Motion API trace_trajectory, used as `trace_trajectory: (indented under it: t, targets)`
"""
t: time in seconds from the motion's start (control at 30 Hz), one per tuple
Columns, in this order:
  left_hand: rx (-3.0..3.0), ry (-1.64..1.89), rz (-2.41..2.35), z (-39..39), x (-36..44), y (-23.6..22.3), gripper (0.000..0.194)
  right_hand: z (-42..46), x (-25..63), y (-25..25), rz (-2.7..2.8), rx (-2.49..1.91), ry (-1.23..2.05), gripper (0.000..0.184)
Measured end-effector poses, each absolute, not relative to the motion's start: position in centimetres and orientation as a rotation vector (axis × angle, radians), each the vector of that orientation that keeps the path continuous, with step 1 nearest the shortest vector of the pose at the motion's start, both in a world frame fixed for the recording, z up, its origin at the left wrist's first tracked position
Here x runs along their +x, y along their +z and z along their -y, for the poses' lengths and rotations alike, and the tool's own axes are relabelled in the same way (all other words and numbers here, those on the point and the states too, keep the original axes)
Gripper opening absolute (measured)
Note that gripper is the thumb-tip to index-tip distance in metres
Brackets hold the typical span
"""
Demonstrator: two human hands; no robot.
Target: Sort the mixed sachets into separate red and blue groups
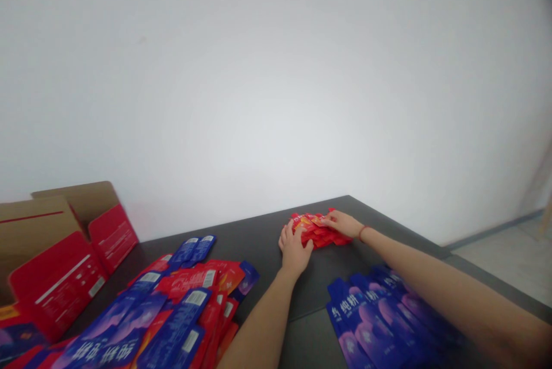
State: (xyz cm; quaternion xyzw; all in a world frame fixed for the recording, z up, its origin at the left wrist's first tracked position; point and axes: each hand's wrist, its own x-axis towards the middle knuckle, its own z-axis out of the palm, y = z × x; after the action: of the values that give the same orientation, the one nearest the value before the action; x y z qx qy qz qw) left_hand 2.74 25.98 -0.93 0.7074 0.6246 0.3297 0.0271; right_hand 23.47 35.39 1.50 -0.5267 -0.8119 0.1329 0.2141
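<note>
Toward the far corner of the dark table lies a pile of overlapping red pouches (319, 235). My left hand (295, 251) rests against the left end of this pile, its fingers spread and bent over the edge. At the upper right of the pile, my right hand (344, 225) has its thumb and fingers closed at a red pouch; the fingertips are partly hidden. A row of overlapping blue-purple pouches (366, 323) lies below my right forearm, which covers part of it.
A large mixed heap of red and blue pouches (185, 283) covers the left front of the table (254, 242). Open red and brown cardboard boxes (60, 277) stand at the far left. A white wall (276, 99) rises behind the table; pale floor (495, 248) shows at right.
</note>
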Motion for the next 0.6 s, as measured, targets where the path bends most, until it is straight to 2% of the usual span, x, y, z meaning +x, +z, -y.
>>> trace_trajectory:
  t: [0.2, 0.43, 0.6]
  targets:
    - [2.269, 0.961, -1.849, -26.4, 2.5, -1.0, 0.057, -35.9, 21.3, 0.7, 2.346, -1.381, 0.352, 0.053]
    - [2.387, 0.976, -1.837, -26.2, 3.1, -0.9, 0.047, -33.2, 21.6, -0.1, 2.403, -1.357, 0.304, 0.058]
    - [2.462, 0.888, -1.744, -26.7, 2.9, -1.0, 0.05, -32.6, 22.2, 1.3, 2.457, -1.26, 0.3, 0.06]
